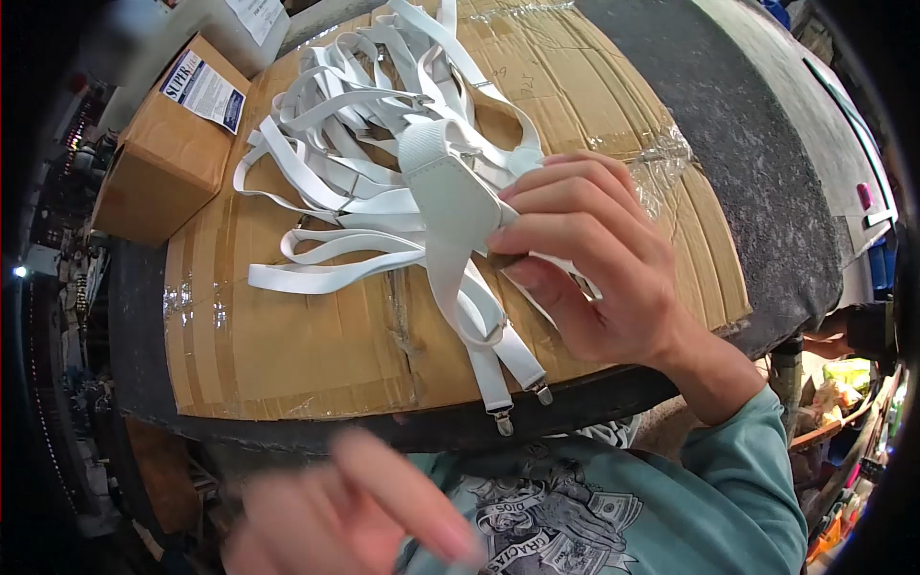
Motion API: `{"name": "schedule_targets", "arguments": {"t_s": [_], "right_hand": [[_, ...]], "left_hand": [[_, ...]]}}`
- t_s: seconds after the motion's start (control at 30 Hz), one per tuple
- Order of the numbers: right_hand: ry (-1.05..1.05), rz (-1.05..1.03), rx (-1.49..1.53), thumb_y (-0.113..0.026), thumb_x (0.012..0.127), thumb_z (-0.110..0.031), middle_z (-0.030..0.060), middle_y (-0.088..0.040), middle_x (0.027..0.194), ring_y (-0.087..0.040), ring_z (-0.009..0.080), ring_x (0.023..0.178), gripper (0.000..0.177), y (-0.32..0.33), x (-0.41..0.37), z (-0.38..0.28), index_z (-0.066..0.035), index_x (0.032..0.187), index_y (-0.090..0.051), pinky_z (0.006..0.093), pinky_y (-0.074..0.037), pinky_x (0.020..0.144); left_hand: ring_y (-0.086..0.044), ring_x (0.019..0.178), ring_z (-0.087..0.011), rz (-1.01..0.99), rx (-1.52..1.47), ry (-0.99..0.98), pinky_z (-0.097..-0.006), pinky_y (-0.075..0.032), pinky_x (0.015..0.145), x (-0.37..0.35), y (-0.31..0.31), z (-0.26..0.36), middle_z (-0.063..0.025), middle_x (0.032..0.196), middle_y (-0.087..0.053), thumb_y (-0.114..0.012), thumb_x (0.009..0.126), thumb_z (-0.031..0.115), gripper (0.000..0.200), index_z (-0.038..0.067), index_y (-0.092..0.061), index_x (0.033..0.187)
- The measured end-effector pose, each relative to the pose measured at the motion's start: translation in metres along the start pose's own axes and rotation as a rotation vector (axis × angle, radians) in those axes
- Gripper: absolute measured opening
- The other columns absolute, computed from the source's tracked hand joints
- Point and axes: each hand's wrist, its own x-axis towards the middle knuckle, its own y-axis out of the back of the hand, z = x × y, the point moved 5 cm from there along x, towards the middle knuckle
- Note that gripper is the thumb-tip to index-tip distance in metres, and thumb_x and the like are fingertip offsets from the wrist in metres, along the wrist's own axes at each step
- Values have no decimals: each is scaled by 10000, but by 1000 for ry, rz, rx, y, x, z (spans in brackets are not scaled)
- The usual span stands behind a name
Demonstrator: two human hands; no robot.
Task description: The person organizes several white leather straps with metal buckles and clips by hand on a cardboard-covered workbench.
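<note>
White elastic suspenders (359,115) lie in a tangled heap on a taped cardboard sheet (316,364). My right hand (599,254) has its fingers closed on part of the suspenders, beside a white Y-shaped patch (458,206). Below that patch, two straps end in metal clips (503,422) near the front edge of the cardboard. My left hand (355,513) is low in the view, in front of the cardboard and away from the straps. It is smeared by motion, with at least one finger stretched out.
A brown cardboard box (168,158) with a label stands at the left, beside a pale container (235,34). Under the cardboard is a dark tabletop (757,163). A grey surface at the right bears a small pink object (865,196).
</note>
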Motion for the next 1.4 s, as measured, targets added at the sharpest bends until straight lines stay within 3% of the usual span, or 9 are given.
{"name": "schedule_targets", "arguments": {"t_s": [0.13,0.2,0.27,0.4,0.57,0.6,0.8,1.17,1.4], "right_hand": [[89,32,-117,-765,818,-107,105,-686,949,-668,284,870,221,0,-1,-9,-14,1003,-687,458,-513,873],[112,15,-185,-764,745,-100,96,-689,950,-652,258,840,261,-2,-3,-15,-22,984,-694,441,-511,845],[131,-12,-238,-755,691,-101,91,-694,953,-640,239,818,294,-5,-5,-21,-28,970,-700,427,-506,819],[117,-22,-255,-716,678,-123,98,-713,975,-630,219,801,293,-2,-4,-27,-36,957,-707,416,-493,789],[98,-46,-230,-722,702,-155,97,-720,1001,-631,215,837,291,0,-3,-26,-51,974,-710,437,-502,814],[95,-57,-226,-726,706,-161,94,-720,1004,-630,214,845,289,-1,-4,-26,-53,974,-710,439,-504,819],[79,-136,-188,-746,733,-180,90,-716,1033,-617,216,875,281,-8,-8,-25,-69,988,-702,432,-510,822],[-151,-120,215,-737,885,-152,155,-650,1087,-624,286,900,204,-15,-6,-2,-53,1032,-635,401,-516,764],[-216,-150,347,-672,865,26,180,-661,951,-618,245,794,256,-12,-14,19,52,1111,-606,368,-493,719]], "left_hand": [[-634,818,-162,-133,210,43,-280,-507,834,66,67,-71,-125,950,-710,-697,850,81,242,-26,-707,1067],[-621,882,-120,-244,233,211,-286,-506,818,74,60,-96,-120,1073,-695,-668,891,37,388,-50,-628,1267],[-588,832,-98,-368,161,278,-248,-448,676,75,43,-104,-133,1123,-688,-643,919,166,468,-67,-578,1320],[-646,876,-129,-661,-71,336,-228,-493,628,88,46,-118,-153,1122,-713,-695,922,74,330,-50,-668,1227],[-714,986,-220,-748,-184,259,-240,-549,636,94,45,-131,-197,1111,-734,-748,870,35,214,-38,-751,1071],[-720,991,-257,-759,-178,264,-297,-575,707,95,44,-131,-211,1093,-738,-761,837,27,221,-29,-759,1051],[-727,983,-313,-799,-245,149,-404,-578,861,94,50,-147,-218,1054,-742,-776,783,-2,242,-26,-764,1023],[-724,1013,-291,-834,-172,266,-387,-570,889,86,57,-161,-182,1056,-753,-724,752,-100,285,-21,-771,1022],[-723,1028,-290,-896,-196,309,-396,-576,913,77,46,-162,-184,1048,-752,-689,820,-112,236,-63,-744,1044]]}}
